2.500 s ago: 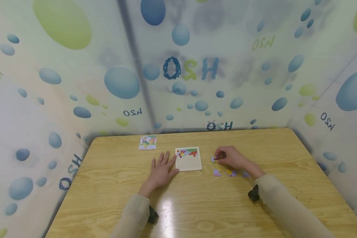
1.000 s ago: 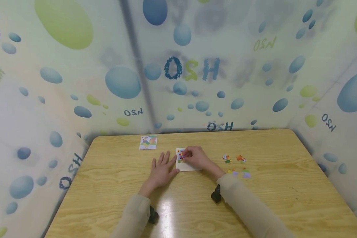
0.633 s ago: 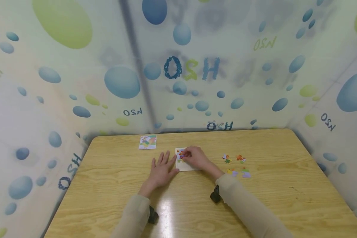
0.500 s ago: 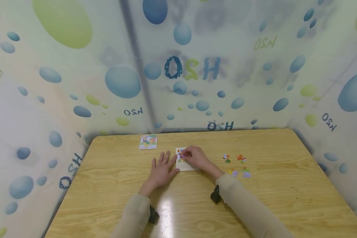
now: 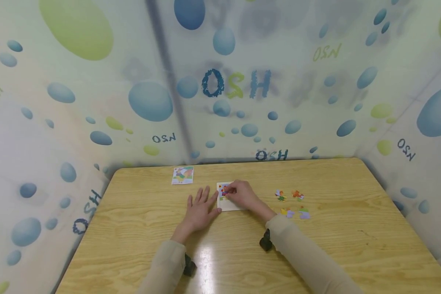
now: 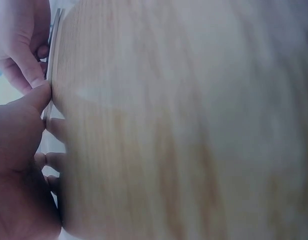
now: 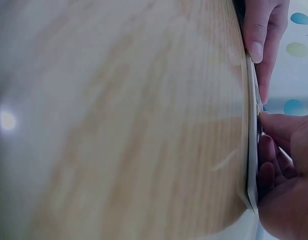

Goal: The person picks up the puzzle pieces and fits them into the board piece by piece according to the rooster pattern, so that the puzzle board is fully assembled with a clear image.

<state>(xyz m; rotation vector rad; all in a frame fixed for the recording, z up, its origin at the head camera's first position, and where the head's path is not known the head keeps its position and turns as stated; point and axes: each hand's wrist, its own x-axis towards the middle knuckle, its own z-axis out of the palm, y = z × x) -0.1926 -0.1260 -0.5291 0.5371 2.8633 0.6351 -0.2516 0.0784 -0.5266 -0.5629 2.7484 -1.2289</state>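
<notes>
Right now I have the puzzle board (image 5: 230, 206) lying flat near the middle of the table (image 5: 132, 228), its sides roughly squared with the table's far edge; it looks close to square, so I read no clear long axis. Over its left half, the right hand (image 5: 244, 195) pinches a puzzle piece (image 5: 224, 192), mostly hidden by the fingers, so I cannot tell which way it points. That same hand blocks much of the board's right side in my head view. The left hand (image 5: 199, 210) lies spread, gripping nothing, thumb and forefinger touching the board's left edge. Off to the right I count four loose pieces (image 5: 298, 195) in two rows, the nearer row close to the right sleeve (image 5: 297, 249). Beyond the left hand, a picture card (image 5: 182, 175) lies flat, and a bubble-patterned wall (image 5: 150, 102) rises behind the table.
</notes>
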